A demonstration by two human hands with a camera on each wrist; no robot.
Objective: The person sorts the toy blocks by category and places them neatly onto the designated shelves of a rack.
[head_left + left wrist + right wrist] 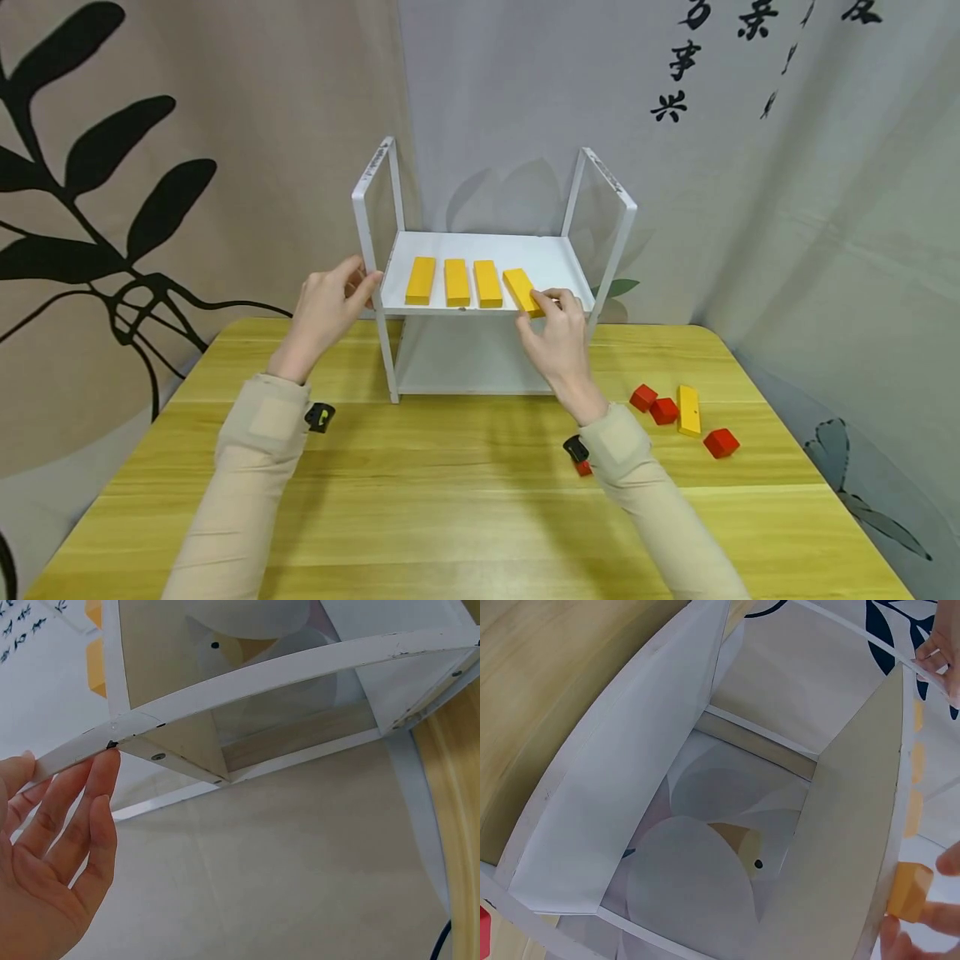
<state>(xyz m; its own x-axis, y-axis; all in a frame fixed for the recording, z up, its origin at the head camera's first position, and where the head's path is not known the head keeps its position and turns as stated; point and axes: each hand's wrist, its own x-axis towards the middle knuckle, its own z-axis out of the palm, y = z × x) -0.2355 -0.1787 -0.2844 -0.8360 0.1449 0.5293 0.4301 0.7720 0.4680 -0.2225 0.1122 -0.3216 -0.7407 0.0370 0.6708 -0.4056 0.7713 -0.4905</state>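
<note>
1. Fingers of the right hand (558, 337) pinch the tilted yellow block (520, 287) near its closer end; long axis runs 11 to 5 o'clock.
2. Block location: upper shelf (480, 243), 4 o'clock from shelf centre, closer end at front edge.
3. Left hand (326, 304): fingers grip white rack (387, 354) by its front post, 9 o'clock side.
4. Three upright-running yellow blocks (456, 283) toward 9 o'clock, axes roughly 12–6.
5. Surface (420, 500), rack's 4 o'clock: red cubes (722, 443), spare yellow block (688, 411), axis near 12–6.

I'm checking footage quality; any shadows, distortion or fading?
Head: soft shadows on the yellow wood-grain table; left wrist: the white two-tier rectangular shelf looks bowed; right wrist: it bows too, and three farther yellow rectangular blocks look washed out.
</note>
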